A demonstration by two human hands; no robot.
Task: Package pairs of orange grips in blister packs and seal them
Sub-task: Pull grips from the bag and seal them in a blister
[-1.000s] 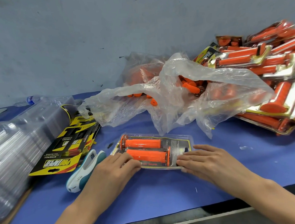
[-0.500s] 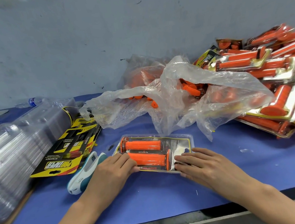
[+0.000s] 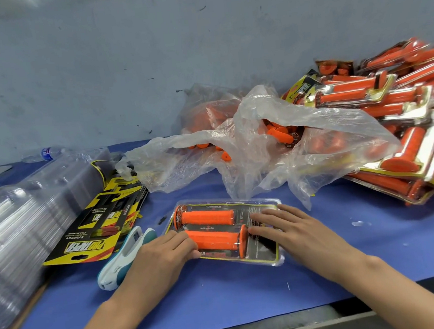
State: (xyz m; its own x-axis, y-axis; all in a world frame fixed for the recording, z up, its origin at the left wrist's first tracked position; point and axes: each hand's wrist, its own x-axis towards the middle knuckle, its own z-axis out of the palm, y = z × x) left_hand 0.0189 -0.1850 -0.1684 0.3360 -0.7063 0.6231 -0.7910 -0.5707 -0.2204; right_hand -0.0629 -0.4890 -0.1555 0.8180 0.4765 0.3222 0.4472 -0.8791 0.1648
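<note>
At near centre, pressing blister pack (image 3: 227, 205) shut with right hand (image 3: 291, 234) slid farther on, left hand (image 3: 163, 255) steadying, both flat; sealing likely next.

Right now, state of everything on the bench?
blister pack, flat on table, two orange grips inside
left hand, pressing pack's left end
right hand, flat on pack's right side
stapler, lying untouched
plastic bag, open, loose grips inside
finished packs, piled at right
empty shells, stacked at left
water bottle, lying on its side

I face a scuffed, blue-grey painted wall (image 3: 123, 67); my workbench (image 3: 381, 316) below it wears a blue cover (image 3: 248, 298).
</note>
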